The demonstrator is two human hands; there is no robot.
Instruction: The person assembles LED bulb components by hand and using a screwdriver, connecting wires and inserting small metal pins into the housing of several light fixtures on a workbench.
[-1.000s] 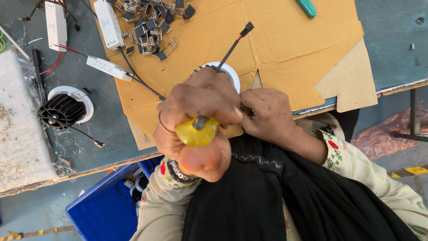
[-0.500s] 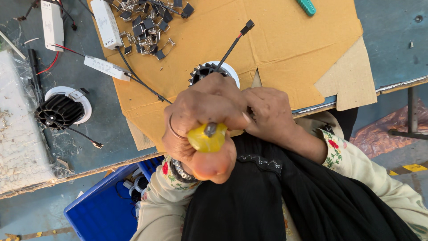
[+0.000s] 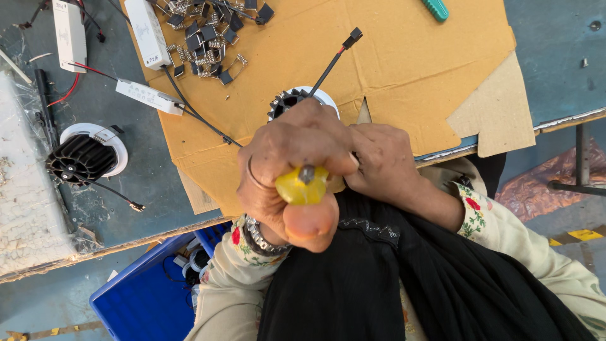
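The left hand (image 3: 297, 183) is closed in a tight grip around the yellow handle of a screwdriver (image 3: 304, 185), which stands upright over a round white lamp (image 3: 297, 101) on the cardboard sheet (image 3: 404, 69) at the near edge of the desk (image 3: 555, 63). The right hand (image 3: 382, 161) steadies the lamp; I cannot tell if its grip is closed. This looks like the screw-driving step; next needs firm, straight turning.
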